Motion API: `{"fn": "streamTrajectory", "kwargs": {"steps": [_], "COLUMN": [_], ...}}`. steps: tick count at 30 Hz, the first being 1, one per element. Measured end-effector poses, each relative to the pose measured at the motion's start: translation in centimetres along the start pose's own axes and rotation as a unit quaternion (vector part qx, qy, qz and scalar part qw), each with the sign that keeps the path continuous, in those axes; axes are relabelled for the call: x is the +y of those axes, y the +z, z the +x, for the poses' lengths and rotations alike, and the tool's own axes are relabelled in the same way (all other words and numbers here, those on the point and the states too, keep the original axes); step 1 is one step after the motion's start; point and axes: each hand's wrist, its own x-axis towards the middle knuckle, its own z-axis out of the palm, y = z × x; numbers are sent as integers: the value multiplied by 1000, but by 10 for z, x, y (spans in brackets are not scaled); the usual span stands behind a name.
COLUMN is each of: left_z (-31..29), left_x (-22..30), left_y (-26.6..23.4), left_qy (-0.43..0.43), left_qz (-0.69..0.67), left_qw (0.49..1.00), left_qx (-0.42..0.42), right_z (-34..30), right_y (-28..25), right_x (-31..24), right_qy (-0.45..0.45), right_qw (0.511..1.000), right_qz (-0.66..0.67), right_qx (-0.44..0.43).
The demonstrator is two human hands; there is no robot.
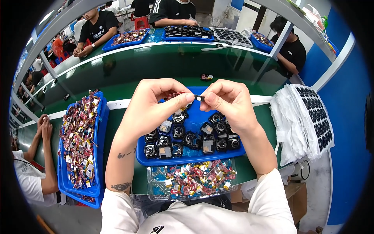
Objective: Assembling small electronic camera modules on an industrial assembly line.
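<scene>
Above the blue tray (233,153), my two hands meet with their fingertips nearly together. A small black part (199,98) with a round white spot is pinched between thumb and finger of my right hand (230,102). My left hand (159,103) is closed around a red circuit board (173,95), partly covered by its fingers, and its thumb tip comes up to the black part. Whether the two pieces are joined I cannot tell. In the tray below lie several black watch cases (178,132), some showing a round back and others an exposed inside.
A clear plastic tray (152,183) of red boards with small batteries sits nearest me. Another blue tray (102,136) of boards stands left. Stacked white trays (290,124) stand right. A green conveyor belt (156,66) runs beyond, with co-workers around it and a metal frame overhead.
</scene>
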Motion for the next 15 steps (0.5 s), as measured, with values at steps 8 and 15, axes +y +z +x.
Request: {"fn": "streamTrajectory", "kwargs": {"steps": [8, 15], "left_z": [1, -2], "left_x": [-3, 3], "left_y": [-2, -4], "left_qy": [-13, 22], "left_qz": [14, 12], "left_qw": [999, 999], "left_qx": [-26, -26], "right_z": [-2, 2], "right_y": [5, 0], "right_x": [2, 2], "right_qy": [32, 13], "right_qw": [999, 1000], "right_qz": [2, -7], "right_qx": [-17, 4]}}
